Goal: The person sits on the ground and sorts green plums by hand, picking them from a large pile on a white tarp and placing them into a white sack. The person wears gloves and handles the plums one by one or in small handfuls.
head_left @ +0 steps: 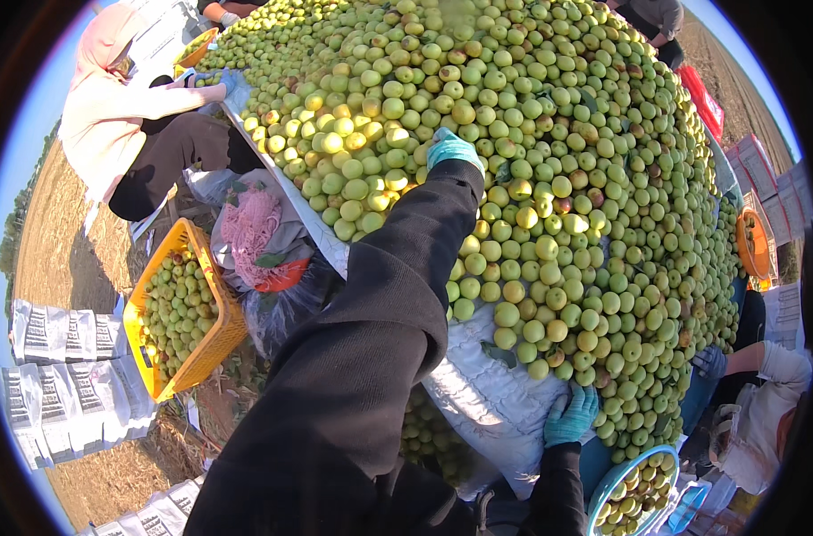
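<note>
A large heap of round green fruits (532, 188), some with brownish-red patches, fills the middle. My left hand (456, 150), in a teal glove, reaches far up onto the heap. The back of the hand hides most of its fingers, so its grip is unclear. My right hand (571, 416), in the same kind of glove, rests at the heap's near edge, fingers spread against the fruits. Under this edge lies a pale quilted sheet (491, 393). Close by, to the right of that hand, a light-blue basin (597, 511) holds more fruits, several of them browned.
At left stand a yellow-orange crate (203, 344) of fruits and stacked white cartons (71, 411). A pink knitted cloth (250, 223) lies on plastic bags. People work around the heap, one in pale clothes (103, 134). An orange basket (757, 243) stands far right.
</note>
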Demonstrator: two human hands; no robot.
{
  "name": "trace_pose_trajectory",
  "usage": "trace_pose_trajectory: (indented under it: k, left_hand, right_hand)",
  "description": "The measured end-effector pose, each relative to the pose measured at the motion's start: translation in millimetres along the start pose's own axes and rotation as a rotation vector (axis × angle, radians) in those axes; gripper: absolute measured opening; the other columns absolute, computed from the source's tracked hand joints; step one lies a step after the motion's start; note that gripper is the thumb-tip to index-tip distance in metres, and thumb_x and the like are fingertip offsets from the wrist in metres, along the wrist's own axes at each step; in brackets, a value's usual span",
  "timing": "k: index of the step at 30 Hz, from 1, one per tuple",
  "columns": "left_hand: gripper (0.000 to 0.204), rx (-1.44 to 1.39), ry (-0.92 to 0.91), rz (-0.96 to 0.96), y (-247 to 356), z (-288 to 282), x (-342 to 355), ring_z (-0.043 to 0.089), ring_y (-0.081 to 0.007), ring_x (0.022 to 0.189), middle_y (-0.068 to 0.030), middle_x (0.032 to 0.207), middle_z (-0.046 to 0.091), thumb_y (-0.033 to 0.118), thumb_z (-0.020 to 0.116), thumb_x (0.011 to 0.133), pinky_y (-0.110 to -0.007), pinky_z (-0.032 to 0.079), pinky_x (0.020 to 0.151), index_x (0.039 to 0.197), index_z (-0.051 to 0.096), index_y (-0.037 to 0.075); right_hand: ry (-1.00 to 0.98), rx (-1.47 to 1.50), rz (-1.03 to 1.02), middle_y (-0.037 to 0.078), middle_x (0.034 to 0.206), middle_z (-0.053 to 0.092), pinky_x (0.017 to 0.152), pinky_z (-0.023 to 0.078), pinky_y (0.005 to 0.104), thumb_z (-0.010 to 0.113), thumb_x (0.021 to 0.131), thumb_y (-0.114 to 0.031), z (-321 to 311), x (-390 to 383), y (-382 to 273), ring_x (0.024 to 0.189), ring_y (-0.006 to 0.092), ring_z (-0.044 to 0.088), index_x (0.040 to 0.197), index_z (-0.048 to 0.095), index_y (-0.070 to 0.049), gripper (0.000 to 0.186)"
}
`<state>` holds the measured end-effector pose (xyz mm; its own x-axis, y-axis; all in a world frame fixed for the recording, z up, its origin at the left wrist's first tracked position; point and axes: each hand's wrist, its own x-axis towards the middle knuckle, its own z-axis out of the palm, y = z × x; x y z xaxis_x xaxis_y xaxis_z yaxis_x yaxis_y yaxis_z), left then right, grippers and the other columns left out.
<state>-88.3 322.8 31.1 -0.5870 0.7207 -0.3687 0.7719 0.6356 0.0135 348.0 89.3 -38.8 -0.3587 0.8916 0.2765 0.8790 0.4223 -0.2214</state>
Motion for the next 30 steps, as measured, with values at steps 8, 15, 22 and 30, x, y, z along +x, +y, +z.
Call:
trace_pose_trajectory:
  k: [8, 15, 22, 30]
  left_hand:
    - [0.045, -0.13, 0.125, 0.393, -41, 9, -43, 0.06, -0.0349, 0.101, -0.0244, 0.137, 0.033, 0.031, 0.069, 0.078, -0.043, 0.051, 0.083, 0.116, 0.054, 0.011]
    - [0.036, -0.289, 1.117, 0.461, -286, -40, -162, 0.06, -0.0322, 0.09, -0.0121, 0.118, 0.043, 0.028, 0.073, 0.073, -0.044, 0.052, 0.073, 0.104, 0.059, 0.015]
    - [0.03, -0.198, 0.537, -0.385, -551, -27, -192, 0.057, -0.0297, 0.087, -0.012, 0.109, 0.049, 0.013, 0.066, 0.083, -0.04, 0.048, 0.074, 0.107, 0.051, 0.006]
    - [0.014, -1.072, 0.182, 0.458, -276, -8, -36, 0.048, -0.0094, 0.056, -0.0002, 0.083, 0.059, 0.017, 0.063, 0.089, -0.024, 0.04, 0.047, 0.101, 0.057, 0.012]
  right_hand:
    - [0.013, 0.013, 0.008, 0.021, 0.121, 0.053, 0.101, 0.034, 0.0509, 0.052, 0.085, -0.016, -4, -1, -4, 0.116, 0.041, 0.046, 0.114, 0.058, -0.002, 0.033]
    - [0.051, 0.029, -0.014, 0.022, 0.12, 0.054, 0.099, 0.036, 0.0514, 0.053, 0.083, -0.016, -5, -2, -7, 0.115, 0.0416, 0.047, 0.115, 0.058, -0.001, 0.035]
    - [0.035, -0.013, -0.022, 0.022, 0.121, 0.053, 0.099, 0.035, 0.0507, 0.053, 0.084, -0.014, -5, -3, -7, 0.114, 0.0412, 0.048, 0.114, 0.057, -0.001, 0.032]
    - [0.008, -0.028, -0.014, 0.022, 0.122, 0.052, 0.1, 0.035, 0.0517, 0.054, 0.082, -0.016, -4, 0, -4, 0.115, 0.0414, 0.048, 0.116, 0.057, -0.002, 0.037]
